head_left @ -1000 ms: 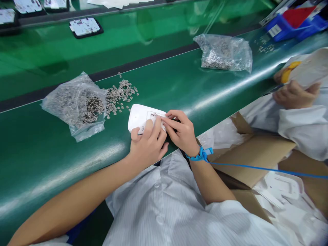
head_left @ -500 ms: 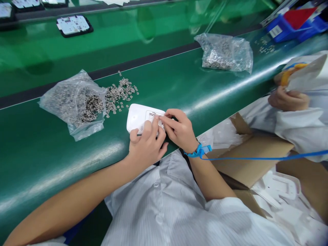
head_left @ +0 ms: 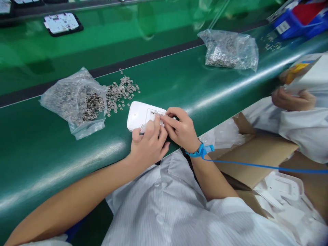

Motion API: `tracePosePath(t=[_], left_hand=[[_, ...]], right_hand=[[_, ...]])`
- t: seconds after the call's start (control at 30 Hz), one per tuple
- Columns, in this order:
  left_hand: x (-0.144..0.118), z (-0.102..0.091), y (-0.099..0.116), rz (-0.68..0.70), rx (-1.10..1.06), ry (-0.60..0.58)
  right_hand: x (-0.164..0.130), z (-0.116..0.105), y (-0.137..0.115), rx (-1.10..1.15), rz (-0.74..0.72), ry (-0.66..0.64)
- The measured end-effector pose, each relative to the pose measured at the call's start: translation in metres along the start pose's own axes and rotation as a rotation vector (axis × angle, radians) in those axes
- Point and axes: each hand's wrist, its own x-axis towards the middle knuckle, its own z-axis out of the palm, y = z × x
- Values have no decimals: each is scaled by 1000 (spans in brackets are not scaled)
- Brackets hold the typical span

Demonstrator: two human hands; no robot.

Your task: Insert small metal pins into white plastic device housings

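My left hand (head_left: 148, 145) is curled around the near edge of the white plastic housing (head_left: 139, 116), thumb pressed to its side and index finger laid on top, grasping it so it sits flat on the green bench (head_left: 179, 85). My right hand (head_left: 180, 131) comes in from three o'clock with its fingertips pinched together over the small recess in the housing, right beside my left index finger; whether a tiny part sits between those fingertips I cannot tell. A blue wrist strap (head_left: 200, 151) circles my right wrist, and its blue cord (head_left: 269, 167) runs off toward three o'clock. At ten o'clock from the housing lies an open clear bag of small metal parts (head_left: 77, 100), with a loose spill of metal parts (head_left: 123, 90) just beside it at eleven o'clock. A second bag of parts (head_left: 229, 51) rests well apart at one o'clock. At three o'clock a co-worker's hand (head_left: 292, 99) holds something white. A cardboard box (head_left: 256, 153) sits at four o'clock below the bench edge.
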Motion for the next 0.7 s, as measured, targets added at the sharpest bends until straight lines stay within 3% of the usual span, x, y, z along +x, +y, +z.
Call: tracePosePath(t=[0.43,0.7], left_hand=[[-3,-2,-1,54,-10,27],[-2,-3,0,51,-33,45]], right_hand=[[1,-2,-6,24,-6,69],[19,1,1,161,271,11]])
